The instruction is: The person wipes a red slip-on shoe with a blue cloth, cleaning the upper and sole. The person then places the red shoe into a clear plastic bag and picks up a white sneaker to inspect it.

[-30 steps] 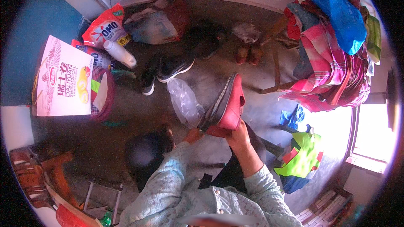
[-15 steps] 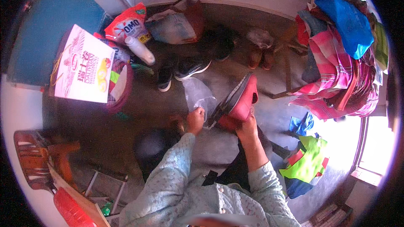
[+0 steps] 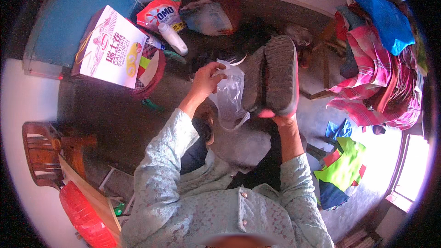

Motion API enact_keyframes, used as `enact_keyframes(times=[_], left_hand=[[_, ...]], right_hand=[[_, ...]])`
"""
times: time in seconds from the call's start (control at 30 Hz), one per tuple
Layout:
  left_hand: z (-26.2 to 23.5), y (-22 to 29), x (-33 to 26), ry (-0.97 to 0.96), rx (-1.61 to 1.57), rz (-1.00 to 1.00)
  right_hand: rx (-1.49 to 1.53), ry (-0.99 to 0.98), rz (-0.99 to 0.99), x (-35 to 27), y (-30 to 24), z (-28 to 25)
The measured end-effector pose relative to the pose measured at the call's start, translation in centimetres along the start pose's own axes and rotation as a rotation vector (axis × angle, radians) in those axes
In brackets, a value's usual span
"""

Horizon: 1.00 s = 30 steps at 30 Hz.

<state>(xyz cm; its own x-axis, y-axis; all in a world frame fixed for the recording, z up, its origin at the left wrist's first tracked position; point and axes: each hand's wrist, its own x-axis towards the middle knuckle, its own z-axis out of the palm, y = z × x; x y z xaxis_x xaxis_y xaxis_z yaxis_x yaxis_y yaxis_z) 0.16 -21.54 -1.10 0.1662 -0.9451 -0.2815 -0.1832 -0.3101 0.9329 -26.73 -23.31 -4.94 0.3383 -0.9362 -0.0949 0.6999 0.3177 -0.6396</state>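
Observation:
A pair of red shoes [image 3: 279, 77] is in the grip of my right hand [image 3: 285, 120], held at the heel or toe end with the dark ridged soles facing me. The fingers of that hand are largely hidden behind the shoes. To their left, my left hand [image 3: 206, 81] pinches the upper part of a clear plastic bag [image 3: 230, 93]. The bag hangs loosely below the fingers, close beside the soles, with a loop at its lower end.
A white printed carton [image 3: 111, 48], a red detergent pouch [image 3: 161, 11] and a white bottle [image 3: 173, 39] are at the far left. Clothes [image 3: 367, 69] pile up on the right. Near them a yellow-green vest [image 3: 342, 163] lies low. A wooden chair [image 3: 42, 154] stands at the left.
Both hands have risen away from me. The shoes have turned so their soles now face me, and the bag has moved up with my left hand and hangs longer.

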Motion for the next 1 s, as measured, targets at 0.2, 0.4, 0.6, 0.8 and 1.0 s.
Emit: enact_keyframes(times=[0.2, 0.4, 0.6, 0.8, 1.0], left_hand=[[-1.2, 1.0, 0.8, 0.049, -0.058, 0.183], [-2.2, 1.9, 0.8, 0.064, -0.171, 0.215], [-2.4, 2.8, -0.6, 0.043, -0.249, 0.372], [-1.7, 3.9, -2.2, -0.049, -0.24, 0.282], [0.0, 4.5, -2.8, -0.181, -0.277, 0.271]], right_hand=[[-0.058, 0.022, 0.153, -2.1, 0.3, -1.8], [-0.164, -0.153, 0.525, -1.5, 1.0, -2.4], [-0.409, -0.557, 0.565, -0.5, 0.8, 0.5], [-0.48, -0.261, 0.591, 0.3, 4.3, -0.4], [-0.165, 0.184, 0.555, 1.5, 6.4, -0.8]])
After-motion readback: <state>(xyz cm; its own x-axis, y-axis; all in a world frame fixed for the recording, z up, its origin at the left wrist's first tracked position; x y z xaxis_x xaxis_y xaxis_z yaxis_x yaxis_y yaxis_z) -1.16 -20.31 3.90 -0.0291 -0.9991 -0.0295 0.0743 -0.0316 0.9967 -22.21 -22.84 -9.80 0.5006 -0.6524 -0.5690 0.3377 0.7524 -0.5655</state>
